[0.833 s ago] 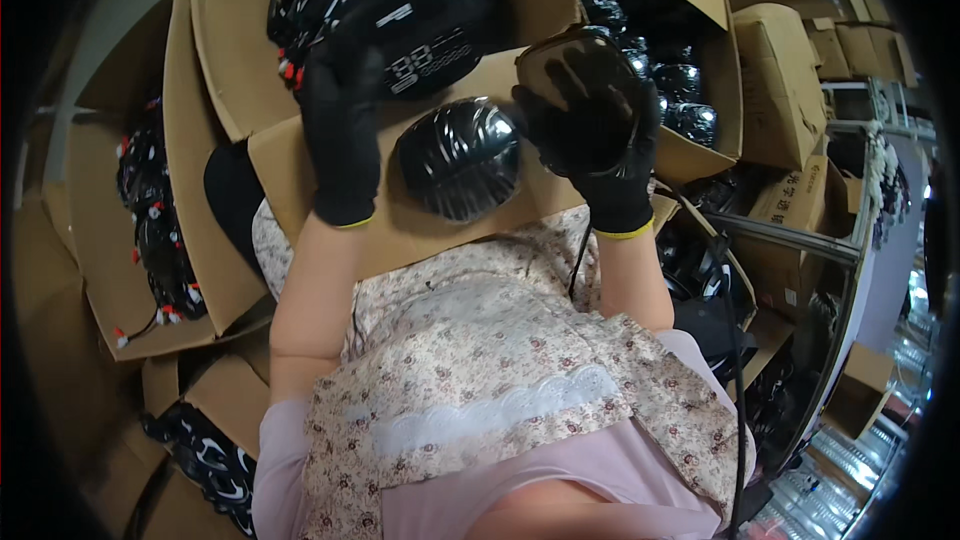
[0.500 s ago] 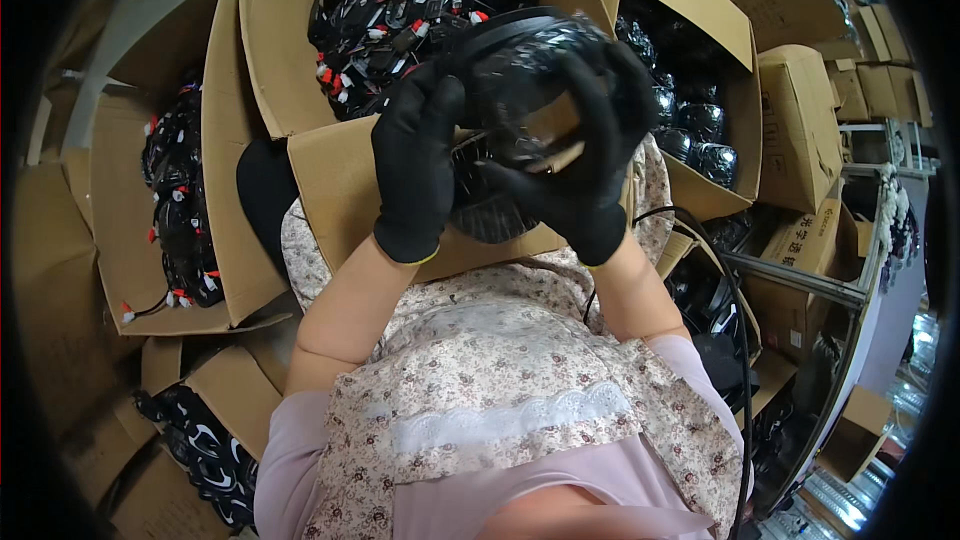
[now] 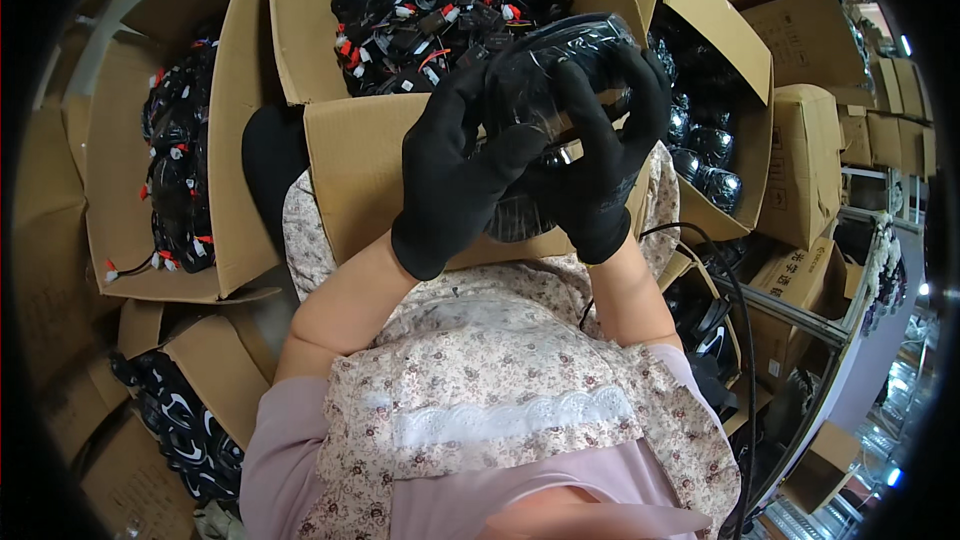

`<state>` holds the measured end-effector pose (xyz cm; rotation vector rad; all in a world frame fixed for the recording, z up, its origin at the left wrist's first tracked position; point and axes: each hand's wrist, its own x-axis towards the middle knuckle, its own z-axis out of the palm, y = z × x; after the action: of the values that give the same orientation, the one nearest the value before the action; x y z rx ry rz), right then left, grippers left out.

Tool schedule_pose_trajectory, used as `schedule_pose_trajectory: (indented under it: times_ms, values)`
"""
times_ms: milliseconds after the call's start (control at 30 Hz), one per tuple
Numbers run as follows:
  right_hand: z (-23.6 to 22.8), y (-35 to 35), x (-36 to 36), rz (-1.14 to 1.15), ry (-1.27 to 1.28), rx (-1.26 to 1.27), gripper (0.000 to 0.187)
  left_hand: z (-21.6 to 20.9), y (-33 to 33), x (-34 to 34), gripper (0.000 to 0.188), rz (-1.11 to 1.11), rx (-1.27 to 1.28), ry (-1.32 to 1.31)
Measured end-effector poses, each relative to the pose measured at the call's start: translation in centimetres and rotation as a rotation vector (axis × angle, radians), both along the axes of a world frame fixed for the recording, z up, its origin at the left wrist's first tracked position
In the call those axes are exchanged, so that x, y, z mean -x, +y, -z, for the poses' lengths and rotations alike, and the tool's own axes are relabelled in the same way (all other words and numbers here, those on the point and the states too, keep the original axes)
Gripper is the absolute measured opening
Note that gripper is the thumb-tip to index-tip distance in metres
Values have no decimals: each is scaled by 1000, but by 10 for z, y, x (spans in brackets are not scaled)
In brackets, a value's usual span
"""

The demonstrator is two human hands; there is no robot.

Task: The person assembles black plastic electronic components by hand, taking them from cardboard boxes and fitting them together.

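Above the open carton in front of me, a rounded black part wrapped in clear plastic film is held between both hands. My left hand, in a black glove, grips its left side, the thumb lying across the lower front. My right hand, gloved the same way, is curled around the right side, fingers over the shiny film. Beneath the hands, another dark rounded shape shows in part; whether it is joined to the held part I cannot tell.
A carton of black wired pieces with red and white connectors stands ahead. Similar pieces fill a carton on the left. Film-wrapped black parts sit in a carton at right. A black cable hangs beside my right arm.
The held part has tilted, and my left hand has moved right, its thumb now over the part's lower front. My right-hand fingers have shifted on the film. The whole view has also shifted slightly.
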<state>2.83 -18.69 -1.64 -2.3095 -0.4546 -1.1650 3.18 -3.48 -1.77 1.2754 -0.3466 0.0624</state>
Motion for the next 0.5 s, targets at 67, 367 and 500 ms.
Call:
schedule_pose_trajectory:
  times_ms: [67, 367, 500]
  values:
    - [-6, 1, 1, 3, 7, 35, 77, 5, 1, 0, 48, -32, -17, 33]
    - [-27, -11, -1, -336, 470, -915, 30, 1, 6, -8, 44, 4, 29, -76]
    - [-29, -7, 2, -239, 485, -999, 18, 1, -1, -14, 44, -65, -68, -96]
